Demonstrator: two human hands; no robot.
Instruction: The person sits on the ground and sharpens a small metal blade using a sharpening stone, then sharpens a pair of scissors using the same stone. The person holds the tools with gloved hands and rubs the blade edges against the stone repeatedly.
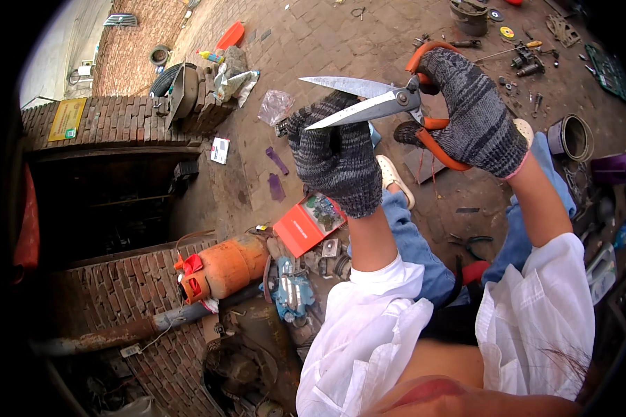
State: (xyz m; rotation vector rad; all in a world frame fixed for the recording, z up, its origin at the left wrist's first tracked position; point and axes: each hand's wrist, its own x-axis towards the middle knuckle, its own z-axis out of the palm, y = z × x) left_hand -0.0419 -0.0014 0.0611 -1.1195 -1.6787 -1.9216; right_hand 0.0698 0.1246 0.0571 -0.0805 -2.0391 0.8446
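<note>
My right hand, in a grey-and-black knit glove, grips a large pair of scissors by its orange handles. The two steel blades stand apart and point left, passing in front of the fingers of the other glove. My left hand, gloved alike, has its fingers curled together beside the blades. A small dark piece pokes out at the left edge of this glove; its kind is too small to tell, and the blades and glove hide the rest.
On the brick ground lie a clear plastic bag, purple strips, a red box and pliers. An orange gas cylinder lies beside a dark pit. Metal parts, an open can and a green toolbox are at right.
</note>
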